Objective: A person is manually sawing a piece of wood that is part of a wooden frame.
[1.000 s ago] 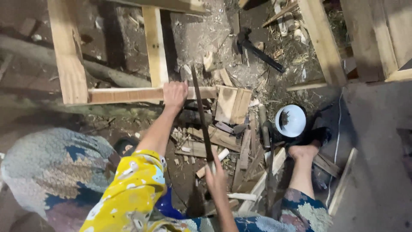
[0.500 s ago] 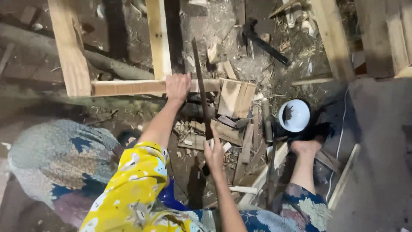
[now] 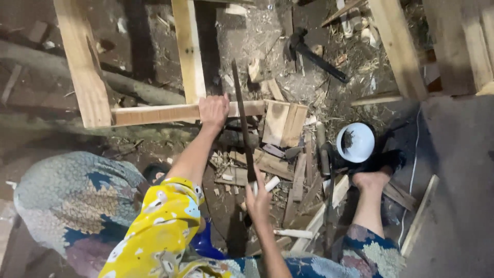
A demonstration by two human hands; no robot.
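Littered dirt floor; saw upright, tip away; rail crosswise

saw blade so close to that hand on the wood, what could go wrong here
1. The left hand grips the wooden rail right beside the saw blade; a jump of the blade could cut the fingers.
2. The right hand holds the saw with some fingers spread, so its grip may slip.
3. A bare foot rests among loose wood offcuts, which could shift underfoot.

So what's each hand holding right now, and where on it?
The right hand grips a long dark blade, probably a saw or machete, at its handle end. The left hand clamps the horizontal wooden slat of the frame, beside where the blade crosses it.
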